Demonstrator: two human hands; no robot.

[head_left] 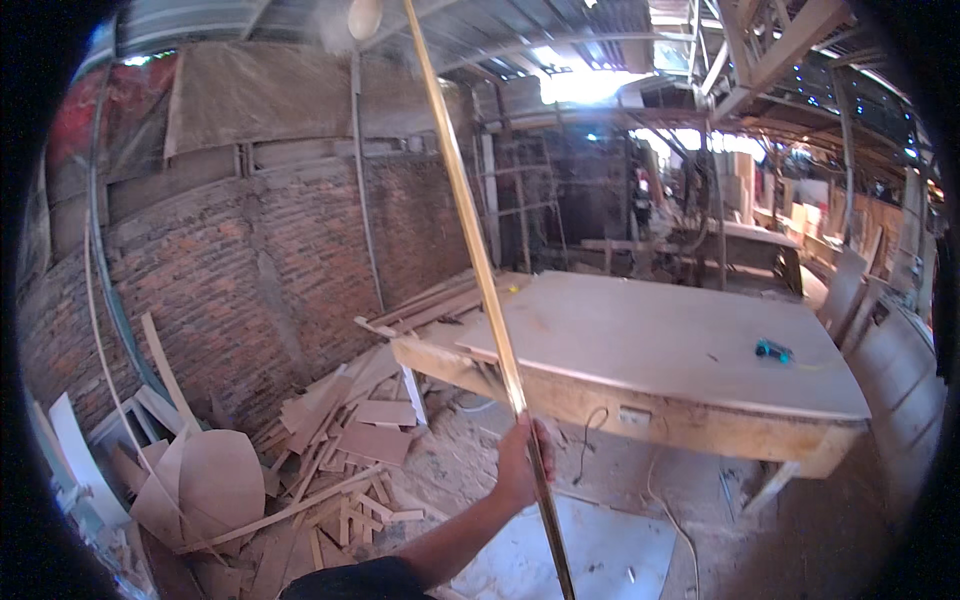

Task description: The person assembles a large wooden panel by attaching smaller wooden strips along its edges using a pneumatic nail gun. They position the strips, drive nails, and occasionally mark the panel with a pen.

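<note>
**Long strip held upright beside the workbench**

A wide wooden workbench (680, 350) fills the shed; offcuts (330, 450) lie heaped at its left end. In front of its near edge, a thin pale strip (470, 230) runs steeply upward, leaning slightly left. One hand (522, 462), which one is unclear, has its fingers wrapped around the strip's lower part.

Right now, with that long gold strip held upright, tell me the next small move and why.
Probably tilt the long, thin gold-coloured metal strip down toward the large pale plywood worktable. One hand holds it low in a closed grip, while most of its length rises unsupported toward the corrugated roof. The tabletop's near part looks bare; a small teal tool lies at the far right.
</note>
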